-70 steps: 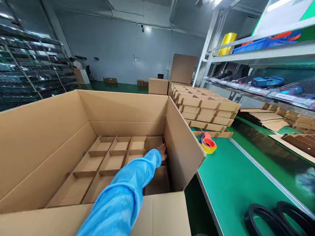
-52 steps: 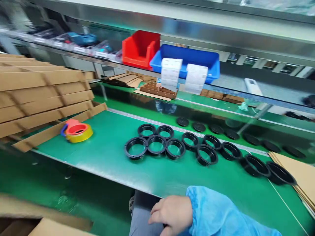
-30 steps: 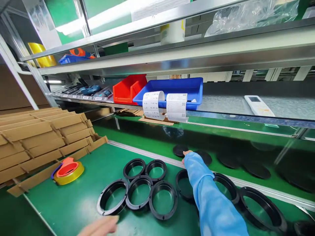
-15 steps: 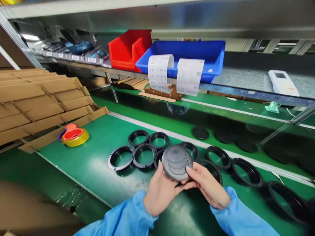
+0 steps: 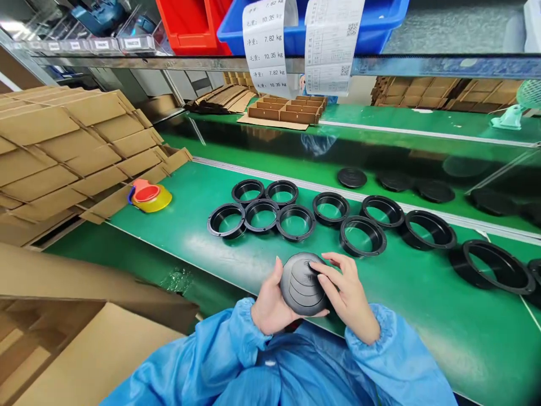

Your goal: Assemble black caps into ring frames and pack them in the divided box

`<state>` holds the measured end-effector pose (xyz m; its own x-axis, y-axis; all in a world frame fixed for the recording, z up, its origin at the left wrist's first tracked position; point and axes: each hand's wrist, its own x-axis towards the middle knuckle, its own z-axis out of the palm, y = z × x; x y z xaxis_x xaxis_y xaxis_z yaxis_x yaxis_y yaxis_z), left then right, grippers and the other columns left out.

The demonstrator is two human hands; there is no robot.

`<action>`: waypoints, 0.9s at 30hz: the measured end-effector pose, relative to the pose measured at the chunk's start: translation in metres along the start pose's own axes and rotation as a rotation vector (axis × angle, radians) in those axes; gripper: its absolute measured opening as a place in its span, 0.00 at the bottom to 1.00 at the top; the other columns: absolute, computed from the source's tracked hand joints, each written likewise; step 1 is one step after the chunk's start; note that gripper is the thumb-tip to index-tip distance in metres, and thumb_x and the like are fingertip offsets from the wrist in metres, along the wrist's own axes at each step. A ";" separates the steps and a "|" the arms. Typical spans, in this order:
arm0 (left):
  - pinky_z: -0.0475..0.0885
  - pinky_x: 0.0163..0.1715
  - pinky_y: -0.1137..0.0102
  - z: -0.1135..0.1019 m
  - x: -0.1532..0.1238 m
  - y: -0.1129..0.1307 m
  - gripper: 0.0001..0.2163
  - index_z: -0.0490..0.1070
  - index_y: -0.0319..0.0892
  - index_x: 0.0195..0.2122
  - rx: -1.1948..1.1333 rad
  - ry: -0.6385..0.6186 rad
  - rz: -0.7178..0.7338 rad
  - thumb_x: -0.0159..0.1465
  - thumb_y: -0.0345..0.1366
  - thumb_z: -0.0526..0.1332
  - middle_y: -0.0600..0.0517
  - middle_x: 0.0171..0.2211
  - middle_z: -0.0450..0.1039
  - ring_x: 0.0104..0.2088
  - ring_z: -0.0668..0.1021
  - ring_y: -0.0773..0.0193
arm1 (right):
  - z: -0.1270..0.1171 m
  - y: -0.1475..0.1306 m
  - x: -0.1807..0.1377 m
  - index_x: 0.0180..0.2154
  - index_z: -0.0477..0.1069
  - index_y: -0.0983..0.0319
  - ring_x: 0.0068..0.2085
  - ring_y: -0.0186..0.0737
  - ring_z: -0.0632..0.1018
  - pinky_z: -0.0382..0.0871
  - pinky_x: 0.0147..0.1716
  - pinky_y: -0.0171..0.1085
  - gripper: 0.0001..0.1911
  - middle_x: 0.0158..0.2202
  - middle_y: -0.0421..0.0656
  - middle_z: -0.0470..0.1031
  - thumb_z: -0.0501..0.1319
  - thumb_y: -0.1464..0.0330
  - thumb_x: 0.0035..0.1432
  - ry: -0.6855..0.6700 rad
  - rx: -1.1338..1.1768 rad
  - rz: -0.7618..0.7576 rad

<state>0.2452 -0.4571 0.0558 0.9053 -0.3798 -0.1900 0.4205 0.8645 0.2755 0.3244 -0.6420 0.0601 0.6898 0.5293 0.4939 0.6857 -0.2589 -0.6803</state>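
A round dark grey air vent with curved slats across its face rests in my left hand, whose thumb and fingers close around its left side and underside. My right hand has its fingers spread, and the fingertips touch the upper right of the vent's face. Beyond my hands, several black rings stand on the green table. Among them are a front ring and another ring a little to its right.
Black discs lie on the green belt behind the rail. Cardboard dividers are stacked at the left, near yellow and red tape rolls. An open carton stands lower left. Overhead, a shelf holds a blue bin with hanging printed labels.
The vent has come nearer my body and the view has tipped down. My right hand has gone from gripping the vent's edge to touching its face with the fingertips.
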 end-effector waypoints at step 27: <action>0.57 0.60 0.37 0.015 0.018 -0.014 0.35 0.64 0.42 0.62 0.039 0.052 -0.068 0.66 0.64 0.47 0.35 0.59 0.68 0.59 0.72 0.39 | -0.009 0.011 -0.023 0.49 0.78 0.55 0.61 0.52 0.64 0.57 0.62 0.52 0.28 0.58 0.47 0.65 0.44 0.49 0.74 0.025 0.346 0.312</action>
<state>0.2566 -0.4808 0.0625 0.8706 -0.4190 -0.2578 0.4840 0.8233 0.2967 0.3187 -0.6642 0.0461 0.8591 0.4485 0.2467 0.3296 -0.1161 -0.9370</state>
